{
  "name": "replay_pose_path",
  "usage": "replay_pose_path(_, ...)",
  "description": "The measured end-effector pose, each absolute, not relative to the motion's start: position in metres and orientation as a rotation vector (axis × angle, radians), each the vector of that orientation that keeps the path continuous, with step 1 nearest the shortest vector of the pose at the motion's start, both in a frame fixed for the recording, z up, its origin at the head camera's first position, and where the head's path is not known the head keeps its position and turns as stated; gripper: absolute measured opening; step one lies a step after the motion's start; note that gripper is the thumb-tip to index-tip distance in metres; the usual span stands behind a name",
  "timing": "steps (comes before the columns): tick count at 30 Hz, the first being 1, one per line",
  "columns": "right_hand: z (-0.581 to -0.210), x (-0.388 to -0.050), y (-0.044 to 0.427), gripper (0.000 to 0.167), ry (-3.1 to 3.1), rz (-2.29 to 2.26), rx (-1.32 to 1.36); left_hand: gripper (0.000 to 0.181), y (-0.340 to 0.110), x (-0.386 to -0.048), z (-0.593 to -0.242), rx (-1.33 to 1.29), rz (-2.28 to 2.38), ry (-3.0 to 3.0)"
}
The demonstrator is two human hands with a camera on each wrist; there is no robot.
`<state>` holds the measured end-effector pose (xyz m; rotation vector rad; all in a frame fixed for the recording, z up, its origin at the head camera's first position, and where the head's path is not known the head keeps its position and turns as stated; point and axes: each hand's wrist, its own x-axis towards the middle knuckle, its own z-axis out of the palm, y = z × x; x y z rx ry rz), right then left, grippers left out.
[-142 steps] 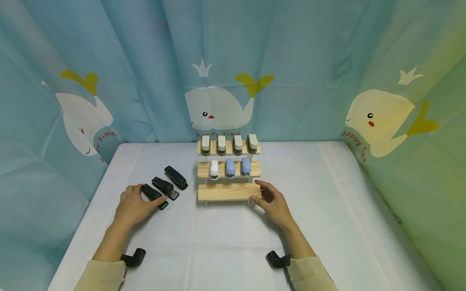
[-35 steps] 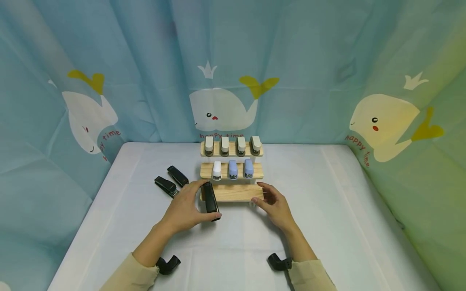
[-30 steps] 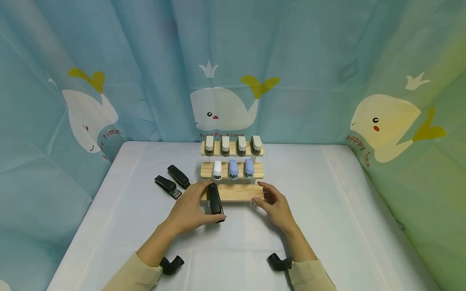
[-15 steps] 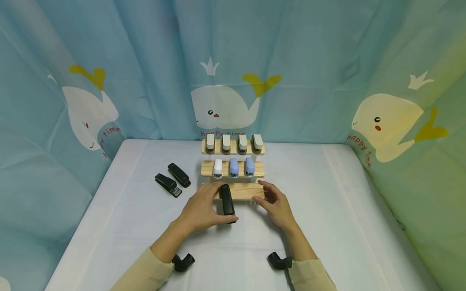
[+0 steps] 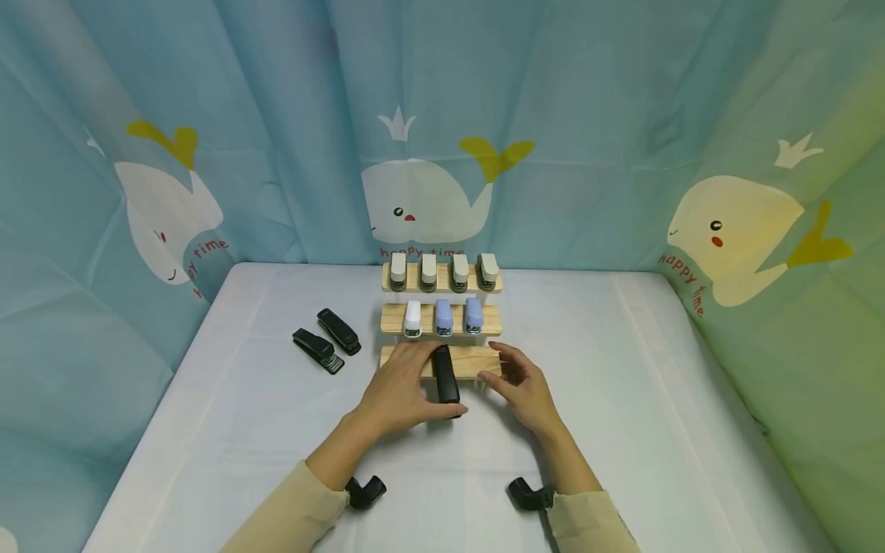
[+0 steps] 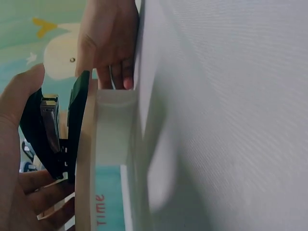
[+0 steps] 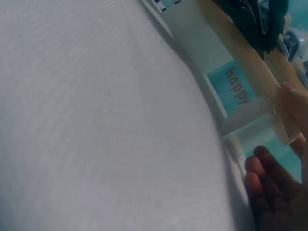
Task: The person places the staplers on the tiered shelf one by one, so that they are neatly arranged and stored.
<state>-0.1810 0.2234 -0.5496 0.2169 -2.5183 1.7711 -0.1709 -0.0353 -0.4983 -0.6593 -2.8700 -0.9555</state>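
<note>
My left hand holds a black stapler by its two ends, thumb at the near end and fingers at the far end. The stapler lies over the bottom board of the three-tier wooden display stand. In the left wrist view the stapler shows its jaws spread, its lower side close against the board. My right hand grips the right end of that bottom board; in the right wrist view its thumb lies on the board and the fingers curl beside the clear support.
Two more black staplers lie on the white table left of the stand. The middle board carries one white stapler and two blue ones. Several grey-white staplers stand on the top board. A whale-print curtain surrounds the table.
My left hand picked up the nearest black stapler from the table and carried it right, over the bottom board, then slid further right. My right hand stayed at the board's end.
</note>
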Motion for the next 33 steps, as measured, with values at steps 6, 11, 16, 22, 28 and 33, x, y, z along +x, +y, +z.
replay_pose_path(6, -0.550, -0.181, 0.224, 0.058, -2.517, 1.784, 0.217, 0.108, -0.028, -0.173, -0.499, -0.655, -0.975, -2.889)
replay_pose_path(11, -0.550, -0.181, 0.224, 0.059, -2.515, 1.782, 0.229, 0.107, -0.024, -0.175, -0.499, -0.636, -0.968, -2.926)
replay_pose_path(16, -0.549, -0.181, 0.224, 0.059, -2.513, 1.784, 0.233, 0.109, -0.020, -0.176, -0.499, -0.638, -0.944, -2.955)
replay_pose_path(22, -0.548, -0.180, 0.224, 0.059, -2.522, 1.763, 0.223, 0.110, -0.016, -0.176, -0.497, -0.641, -0.944, -2.949)
replay_pose_path(28, -0.549, -0.180, 0.225, 0.058, -2.515, 1.768, 0.247, 0.110, -0.012, -0.176, -0.496, -0.632, -0.967, -2.961)
replay_pose_path(33, -0.549, -0.180, 0.224, 0.058, -2.503, 1.796, 0.250, 0.108, -0.009, -0.177, -0.496, -0.621, -0.977, -2.969)
